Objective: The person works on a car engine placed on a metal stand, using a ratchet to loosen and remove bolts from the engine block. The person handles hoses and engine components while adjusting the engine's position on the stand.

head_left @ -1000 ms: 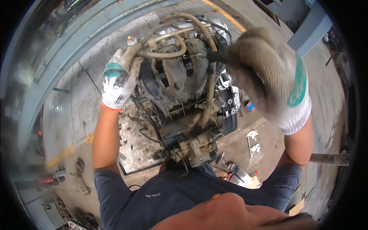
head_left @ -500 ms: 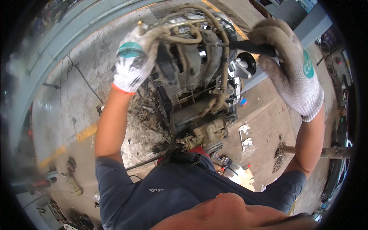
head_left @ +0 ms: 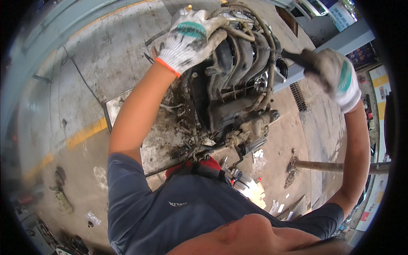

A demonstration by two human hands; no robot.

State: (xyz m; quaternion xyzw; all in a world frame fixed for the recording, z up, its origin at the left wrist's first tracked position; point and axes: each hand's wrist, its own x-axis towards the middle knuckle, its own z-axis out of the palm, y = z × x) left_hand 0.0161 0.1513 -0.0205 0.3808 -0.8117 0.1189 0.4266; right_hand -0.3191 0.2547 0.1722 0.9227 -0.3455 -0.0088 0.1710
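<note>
A grimy engine [head_left: 244, 91] with a dark ribbed intake manifold stands in front of me. My left hand [head_left: 189, 40], in a white knit glove with a green patch, is closed at its upper left around the end of a dirty hose [head_left: 242, 33]. Raised on the right, my gloved right hand [head_left: 335, 78] grips the black handle of a screwdriver [head_left: 299, 60]. The handle points left toward the engine's right side. Its shaft cannot be made out. Another long hose [head_left: 271, 55] curves down the engine's right side, near the handle's end.
A stained metal sheet [head_left: 153, 151] lies under the engine's left side. A grey post [head_left: 348, 38] rises behind my right hand. To the right, a rusty pipe [head_left: 318, 166] extends near a heap of chain [head_left: 291, 172]. Yellow lines [head_left: 87, 134] mark the floor at left.
My right hand has drawn the screwdriver right, away from the manifold. The view has shifted, so the engine sits farther right. My left hand still grips the hose.
</note>
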